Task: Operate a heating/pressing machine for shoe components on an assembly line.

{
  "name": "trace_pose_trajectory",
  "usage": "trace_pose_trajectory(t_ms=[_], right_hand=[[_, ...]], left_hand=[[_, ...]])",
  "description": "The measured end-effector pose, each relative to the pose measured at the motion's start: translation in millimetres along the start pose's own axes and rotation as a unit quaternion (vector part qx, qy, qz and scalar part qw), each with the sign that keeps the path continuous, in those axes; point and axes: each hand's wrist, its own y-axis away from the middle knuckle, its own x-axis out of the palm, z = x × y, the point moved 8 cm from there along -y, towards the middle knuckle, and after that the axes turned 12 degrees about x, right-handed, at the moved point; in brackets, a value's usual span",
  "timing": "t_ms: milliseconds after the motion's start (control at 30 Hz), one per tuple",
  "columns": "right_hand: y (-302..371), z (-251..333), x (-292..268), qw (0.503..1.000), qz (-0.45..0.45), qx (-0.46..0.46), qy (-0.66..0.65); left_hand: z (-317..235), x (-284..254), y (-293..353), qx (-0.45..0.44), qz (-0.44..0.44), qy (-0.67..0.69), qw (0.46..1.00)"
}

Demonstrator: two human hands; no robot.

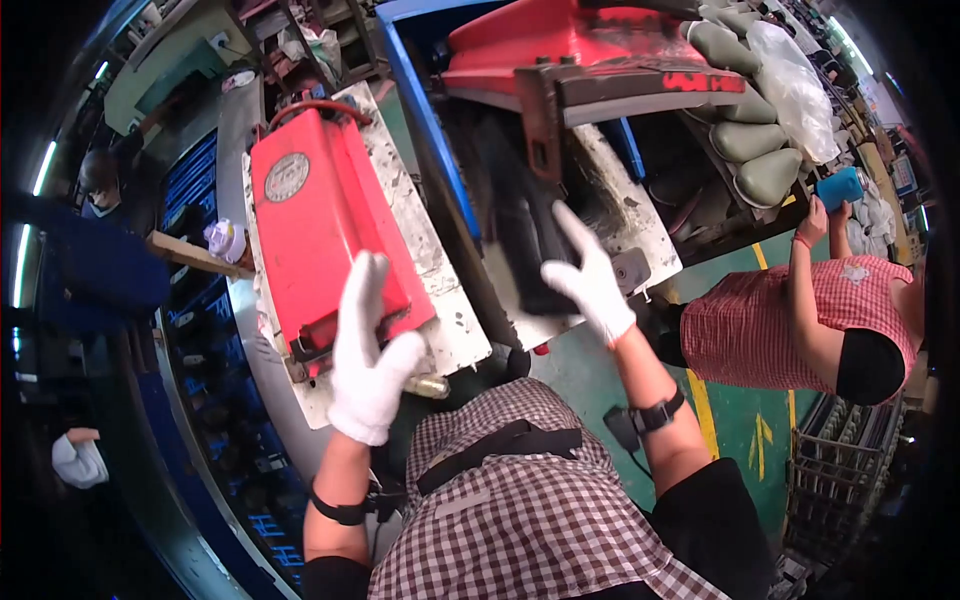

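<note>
Apron (540, 520) — black piece (520, 240) beside right fingers (577, 232)

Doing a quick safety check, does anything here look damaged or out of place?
Yes, the white tabletop beside the red casing is blotched and dark-flecked, perhaps from chipped paint, so it looks worn.

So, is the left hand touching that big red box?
Cannot tell. In the head view, the left hand overlaps the lower end of the red box, but no contact or gap shows plainly.
</note>
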Motion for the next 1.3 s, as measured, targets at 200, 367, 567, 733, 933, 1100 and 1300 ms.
trace_pose_trajectory(t_ms=[200,367,567,733,933,1100,1300], right_hand=[[-105,-3,-45,0.908,-0.163,0.01,0.387],[-163,-24,-47,0.897,-0.167,0.045,0.407],[-163,-44,-38,0.872,-0.211,0.067,0.437],[-158,-38,-33,0.879,-0.205,0.045,0.429],[-149,-32,-38,0.903,-0.199,0.065,0.376],[-144,-32,-42,0.907,-0.198,0.068,0.365],[-114,-46,-68,0.94,-0.189,0.046,0.281]], left_hand=[[-64,30,-115,0.177,-0.003,-0.087,0.98],[-102,80,-183,0.258,0.027,-0.127,0.957],[-130,148,-244,0.328,0.11,-0.379,0.859],[-119,189,-301,0.284,0.222,-0.378,0.853],[-115,202,-315,0.294,0.212,-0.365,0.858],[-117,196,-293,0.319,0.145,-0.399,0.847],[-98,204,-271,0.352,0.113,-0.343,0.863]])
